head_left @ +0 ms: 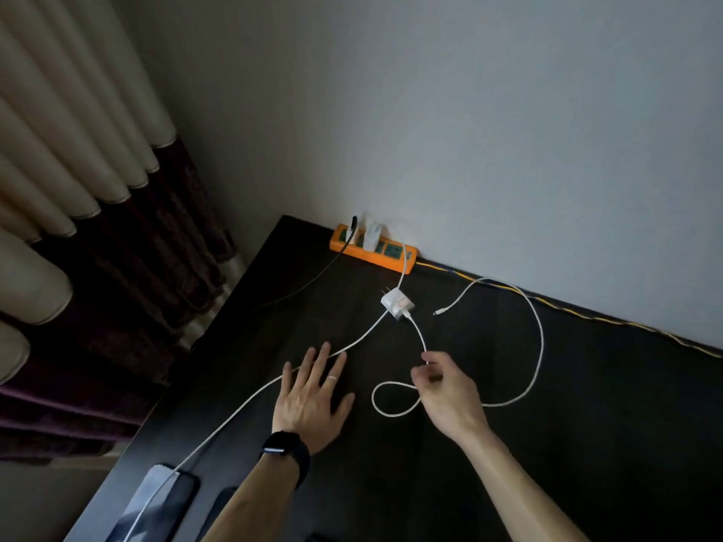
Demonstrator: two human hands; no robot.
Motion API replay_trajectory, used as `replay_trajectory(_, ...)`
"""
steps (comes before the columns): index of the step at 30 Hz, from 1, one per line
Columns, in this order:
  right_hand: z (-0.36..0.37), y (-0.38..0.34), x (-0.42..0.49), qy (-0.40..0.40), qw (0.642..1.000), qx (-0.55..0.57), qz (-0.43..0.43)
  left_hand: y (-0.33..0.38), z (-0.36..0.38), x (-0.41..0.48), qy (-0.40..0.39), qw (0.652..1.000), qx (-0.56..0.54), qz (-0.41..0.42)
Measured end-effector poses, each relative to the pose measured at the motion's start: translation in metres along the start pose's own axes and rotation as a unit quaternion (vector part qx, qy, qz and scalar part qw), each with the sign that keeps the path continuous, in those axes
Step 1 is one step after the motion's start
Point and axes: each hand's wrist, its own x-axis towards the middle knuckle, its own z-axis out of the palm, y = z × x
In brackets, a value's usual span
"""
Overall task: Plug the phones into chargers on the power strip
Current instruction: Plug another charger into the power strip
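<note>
White cable (419, 333) pinched in right hand (444, 389); left hand (313, 393) flat, fingers spread. Unplugged charger (397, 304) lies above, nearer right hand, prongs toward power strip (373, 250).

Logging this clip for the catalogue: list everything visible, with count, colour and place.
power strip: one, orange, back of table by wall
plugged charger: one, white, in the strip
black cable: one, plugged into strip, trails left
loose charger: one, white, on table, prongs bare
short cable: one, white, looped from loose charger
long cable: one, white, strip area to nearer phone
phones: two, dark, near-left corner
yellow cord: one, along wall
table: one, dark
curtain: cream and purple, left
left hand: flat over long cable; black watch, ring
right hand: fingers pinch short cable
</note>
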Motion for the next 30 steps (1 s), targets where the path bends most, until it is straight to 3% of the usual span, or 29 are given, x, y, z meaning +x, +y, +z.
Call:
replay_trajectory(6, 0.020, -0.020, 0.064, 0.084, 0.994, -0.069, -0.021, -0.012, 0.022, 0.003, 0.038, 0.999, -0.017, -0.009)
replay_trajectory(10, 0.035, -0.036, 0.098, 0.115, 0.986, -0.118, 0.017, -0.013, 0.023, 0.006, 0.047, 0.998, -0.027, -0.016)
replay_trajectory(17, 0.049, -0.039, 0.123, 0.122, 0.969, -0.217, 0.006, -0.011, 0.020, 0.005, 0.032, 0.998, -0.047, -0.027)
replay_trajectory(22, 0.039, -0.025, 0.114, 0.141, 0.969, -0.200, 0.019, -0.015, 0.019, 0.006, 0.030, 0.998, -0.051, -0.033)
replay_trajectory(27, 0.029, 0.002, 0.097, 0.142, 0.925, -0.344, -0.072, -0.015, 0.020, 0.007, 0.028, 0.998, -0.048, -0.034)
replay_trajectory(30, 0.031, -0.001, 0.104, 0.126, 0.927, -0.331, -0.125, -0.014, 0.021, 0.007, 0.026, 0.998, -0.046, -0.035)
